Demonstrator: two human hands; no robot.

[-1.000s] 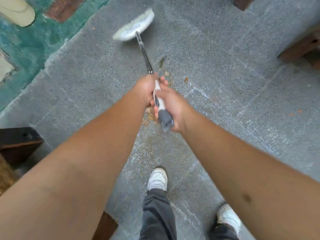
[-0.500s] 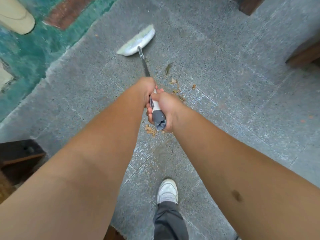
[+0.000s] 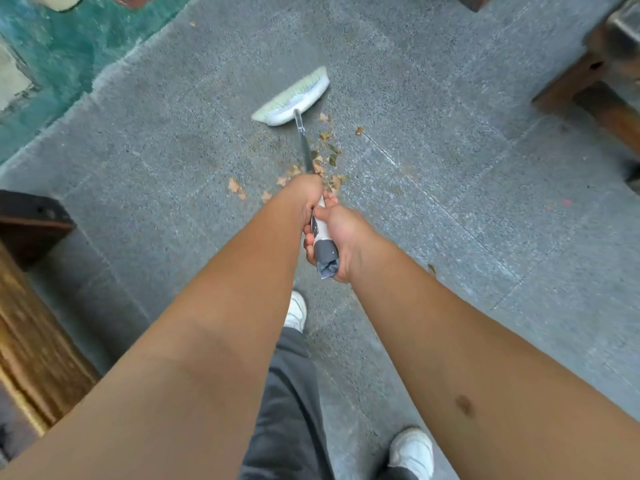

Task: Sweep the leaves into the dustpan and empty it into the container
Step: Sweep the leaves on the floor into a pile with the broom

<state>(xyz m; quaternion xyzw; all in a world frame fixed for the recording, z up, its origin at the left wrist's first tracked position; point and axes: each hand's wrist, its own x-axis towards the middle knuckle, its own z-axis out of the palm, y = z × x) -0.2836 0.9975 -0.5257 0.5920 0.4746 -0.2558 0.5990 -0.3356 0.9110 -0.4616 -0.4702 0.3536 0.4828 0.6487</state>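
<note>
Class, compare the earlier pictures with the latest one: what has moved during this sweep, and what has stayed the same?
The broom head has been drawn back toward the person, and more leaves now lie gathered beside its shaft. Both feet show again, the nearer white shoe back in view. Unchanged: the left hand and right hand keep gripping the handle, left ahead of right. No dustpan is in view.
</note>
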